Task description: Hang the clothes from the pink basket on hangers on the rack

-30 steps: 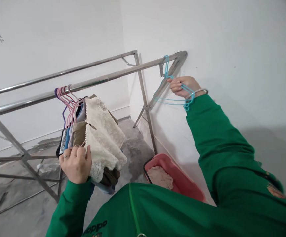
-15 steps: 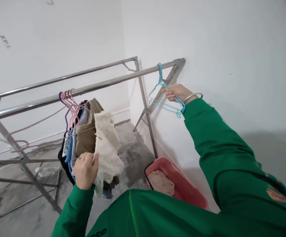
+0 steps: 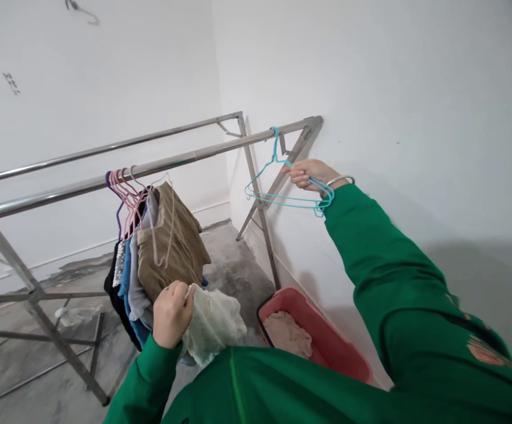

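My left fingers (image 3: 175, 292) pinch the white cloth (image 3: 215, 321) just below the brown clothes (image 3: 180, 232); it looks light, soft, delicate, best held by its edge. My right fingers (image 3: 300, 175) clasp thin, stiff-looking blue hangers (image 3: 275, 155) on the rail (image 3: 202, 154).

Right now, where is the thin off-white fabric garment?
In the head view, the off-white garment is in the left hand, at lower centre, below the brown fabric garment and left of the red plastic basket.
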Available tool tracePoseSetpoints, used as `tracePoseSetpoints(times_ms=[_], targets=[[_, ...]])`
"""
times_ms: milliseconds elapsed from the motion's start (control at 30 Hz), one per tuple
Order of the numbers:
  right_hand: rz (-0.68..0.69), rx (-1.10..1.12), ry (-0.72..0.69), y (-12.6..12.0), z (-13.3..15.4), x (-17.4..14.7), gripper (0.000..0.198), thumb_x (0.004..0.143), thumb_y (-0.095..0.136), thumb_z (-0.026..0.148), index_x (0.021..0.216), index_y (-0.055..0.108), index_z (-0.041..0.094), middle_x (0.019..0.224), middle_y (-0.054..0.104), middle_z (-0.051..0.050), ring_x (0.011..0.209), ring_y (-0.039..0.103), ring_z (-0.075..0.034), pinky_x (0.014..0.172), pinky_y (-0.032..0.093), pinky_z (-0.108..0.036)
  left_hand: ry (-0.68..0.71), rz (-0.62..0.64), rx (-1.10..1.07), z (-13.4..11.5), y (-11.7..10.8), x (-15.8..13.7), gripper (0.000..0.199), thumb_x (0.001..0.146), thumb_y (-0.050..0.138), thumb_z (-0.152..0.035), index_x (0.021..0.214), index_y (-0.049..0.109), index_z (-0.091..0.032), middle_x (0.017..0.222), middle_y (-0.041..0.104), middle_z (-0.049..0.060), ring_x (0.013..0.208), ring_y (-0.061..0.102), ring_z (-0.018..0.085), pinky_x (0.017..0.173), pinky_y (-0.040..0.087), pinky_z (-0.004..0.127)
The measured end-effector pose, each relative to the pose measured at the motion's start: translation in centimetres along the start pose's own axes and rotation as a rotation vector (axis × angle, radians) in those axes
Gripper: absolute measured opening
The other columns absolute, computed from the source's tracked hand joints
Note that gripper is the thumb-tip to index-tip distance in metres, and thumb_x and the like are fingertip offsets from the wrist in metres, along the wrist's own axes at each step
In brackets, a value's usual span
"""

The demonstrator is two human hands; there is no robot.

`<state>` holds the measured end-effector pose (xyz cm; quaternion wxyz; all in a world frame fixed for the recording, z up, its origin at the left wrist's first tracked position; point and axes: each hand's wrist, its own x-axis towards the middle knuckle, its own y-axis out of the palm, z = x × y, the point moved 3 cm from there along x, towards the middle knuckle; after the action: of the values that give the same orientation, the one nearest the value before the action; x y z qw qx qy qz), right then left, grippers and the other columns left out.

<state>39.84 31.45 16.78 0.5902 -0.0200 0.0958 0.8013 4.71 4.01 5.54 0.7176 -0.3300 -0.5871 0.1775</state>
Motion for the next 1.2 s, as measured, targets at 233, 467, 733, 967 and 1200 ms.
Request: tracePoseSetpoints(times_ms=[233, 467, 733, 967, 1200], targets=[[-0.531, -0.629, -0.465, -0.9, -2.0, -2.6, 0.015, 0.082, 0.062, 0.024, 0.093, 0.061, 0.013, 0.093, 0.062, -0.012, 0.087, 0.06, -0.021, 0.078, 0.053, -0.036, 0.027, 0.017, -0.097, -1.9, -0.3, 0.8, 0.033, 0.094, 0.049, -0.024, 0.063, 0.039, -0.022, 0.059, 0.045, -0.001, 0.055, 0.046, 0.014, 0.057, 0.036, 0.028], [0.475, -0.768, -0.852, 14.8, -16.1, -11.6, 0.091, 0.075, 0.067, 0.06, 0.146, 0.029, 0.017, 0.147, 0.038, -0.018, 0.136, 0.038, -0.031, 0.113, 0.033, -0.05, 0.111, -0.025, -0.237, -5.1, -0.5, 3.5, 0.029, 0.093, 0.047, -0.02, 0.066, 0.04, -0.021, 0.062, 0.051, 0.0, 0.057, 0.048, 0.014, 0.057, 0.035, 0.028], [0.421, -0.358, -0.371, 18.5, -24.4, -11.8, 0.048, 0.085, 0.046, 0.064, 0.104, 0.067, 0.025, 0.1, 0.069, -0.006, 0.096, 0.064, -0.026, 0.093, 0.052, -0.045, 0.173, 0.034, -0.411, -6.0, -1.1, 4.4, 0.02, 0.093, 0.049, -0.022, 0.073, 0.047, -0.019, 0.071, 0.057, 0.002, 0.065, 0.054, 0.013, 0.061, 0.042, 0.026], [-0.037, -0.339, -0.058, 8.7, -24.4, -13.3, 0.048, 0.062, 0.068, 0.063, 0.084, 0.066, 0.021, 0.082, 0.072, -0.008, 0.078, 0.068, -0.029, 0.07, 0.058, -0.042, -0.375, -0.347, -0.207, 4.5, -6.0, 4.4, 0.022, 0.097, 0.043, -0.023, 0.086, 0.06, -0.015, 0.09, 0.062, 0.006, 0.089, 0.06, 0.015, 0.083, 0.049, 0.032], [-0.091, -0.391, 0.11, 6.1, -24.8, -15.6, 0.043, 0.052, 0.078, 0.052, 0.078, 0.067, 0.02, 0.075, 0.072, -0.007, 0.067, 0.067, -0.025, 0.064, 0.058, -0.039, -0.421, 0.076, -0.299, 12.1, 0.8, 6.8, 0.059, 0.084, 0.063, -0.053, 0.123, 0.049, -0.011, 0.105, 0.064, 0.007, 0.077, 0.061, 0.01, 0.078, 0.055, 0.031]])
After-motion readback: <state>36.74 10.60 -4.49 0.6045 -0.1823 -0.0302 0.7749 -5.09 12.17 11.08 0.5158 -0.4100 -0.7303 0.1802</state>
